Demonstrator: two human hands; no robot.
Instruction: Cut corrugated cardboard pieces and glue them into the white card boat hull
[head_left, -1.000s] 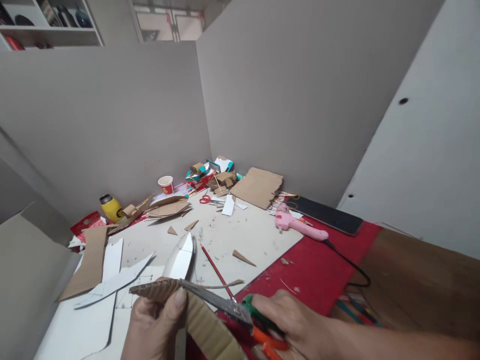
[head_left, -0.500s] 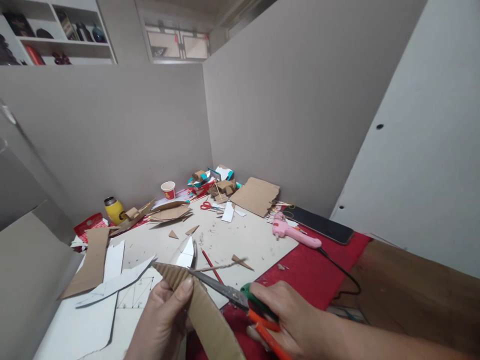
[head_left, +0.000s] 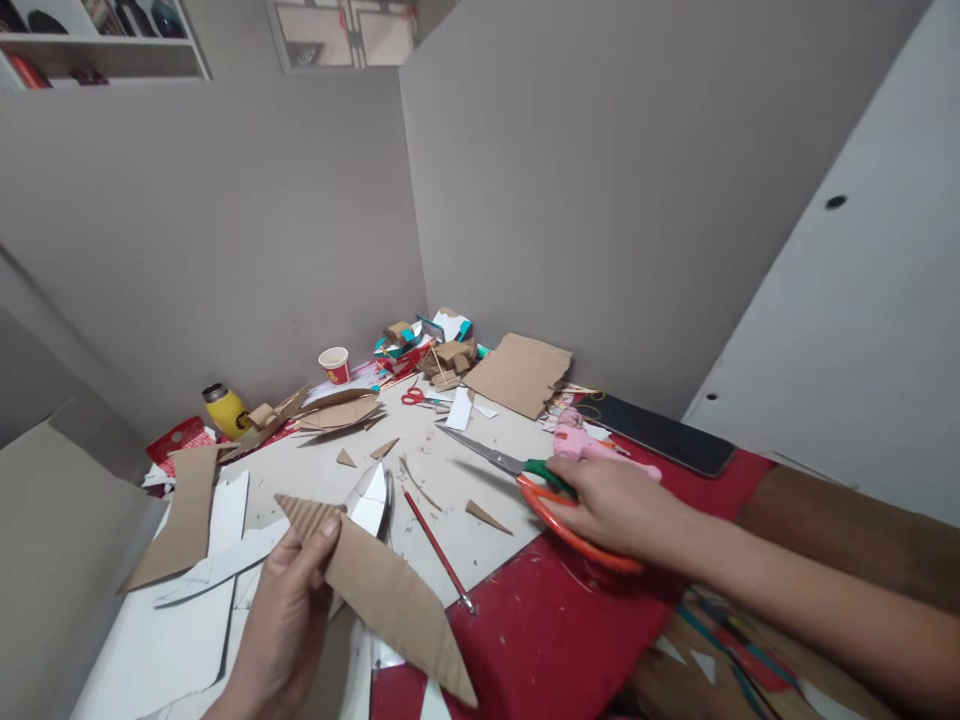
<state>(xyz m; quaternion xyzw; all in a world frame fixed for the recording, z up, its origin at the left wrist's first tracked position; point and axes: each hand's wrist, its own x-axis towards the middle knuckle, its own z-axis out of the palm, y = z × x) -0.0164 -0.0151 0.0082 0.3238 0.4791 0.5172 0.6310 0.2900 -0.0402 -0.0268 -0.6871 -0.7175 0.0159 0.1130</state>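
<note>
Pinched in my left hand [head_left: 289,590] is a long leaf-shaped piece of corrugated cardboard [head_left: 397,595], pointed at both ends. It is held up over the near side of the table. My right hand [head_left: 600,500] grips scissors [head_left: 504,460] with one green and one orange handle. Their blades are parted a little and point left, away from the cardboard. Below them lie a red pencil [head_left: 439,550], a thin curled offcut [head_left: 420,485] and a small cardboard wedge [head_left: 487,517].
A pink glue gun [head_left: 574,440] lies beyond my right hand, by a dark phone-like slab [head_left: 660,437]. At the back are a cardboard sheet [head_left: 519,372], small red scissors [head_left: 412,396], a paper cup [head_left: 334,366] and a yellow bottle [head_left: 226,412]. White paper pieces [head_left: 180,640] cover the left.
The scissors have come off the cardboard and moved right and away with my right hand. A thin strip now lies on the table. My left hand has shifted left with the cardboard.
</note>
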